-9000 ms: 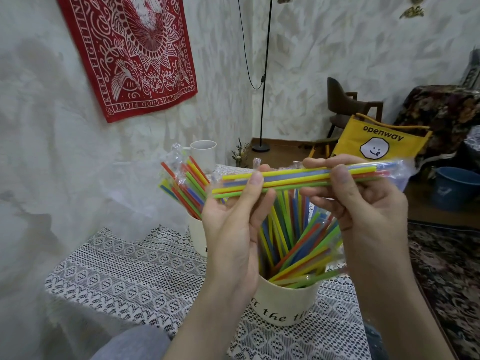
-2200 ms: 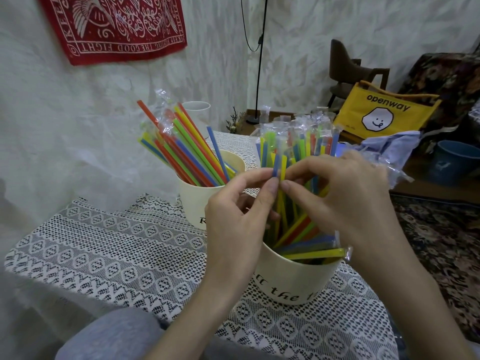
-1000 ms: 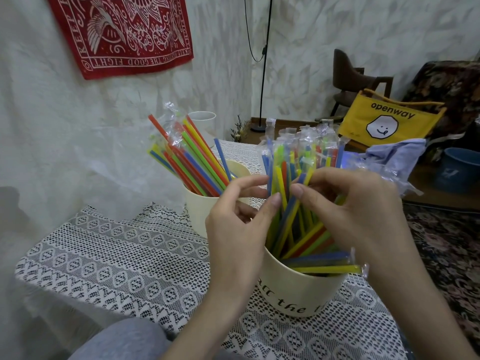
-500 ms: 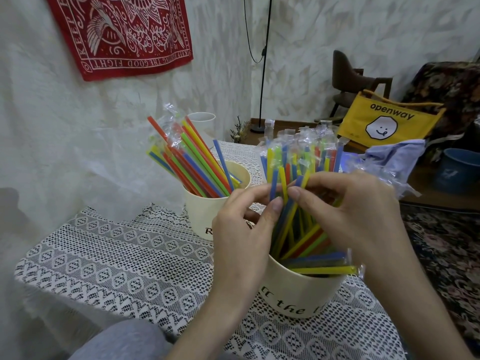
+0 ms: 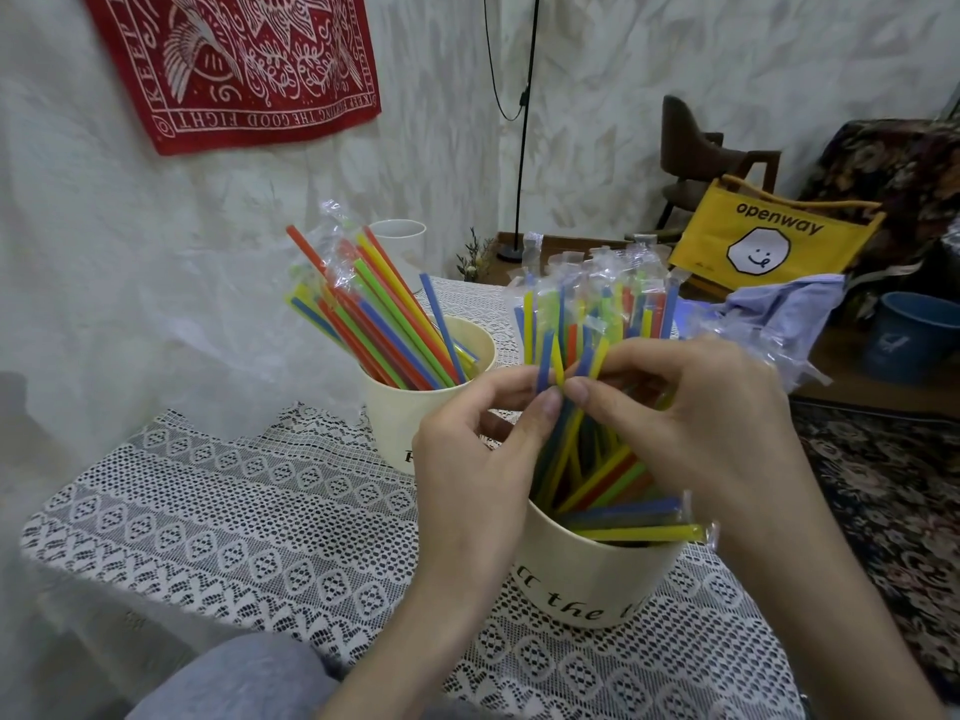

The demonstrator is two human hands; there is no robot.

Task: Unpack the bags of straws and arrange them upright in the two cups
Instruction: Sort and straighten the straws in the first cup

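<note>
Both hands pinch straws standing in the near cup

Both hands, left & right, pinch straws (some wrapped) above the front cup.

The near cup shows only part of its lettering ("the" reads, rest hidden by the left hand & the curve). The far cup shows one letter, approx. an R. The red wall cloth is cut off by the top edge. Lower straw ends sit hidden inside the cup.
</note>
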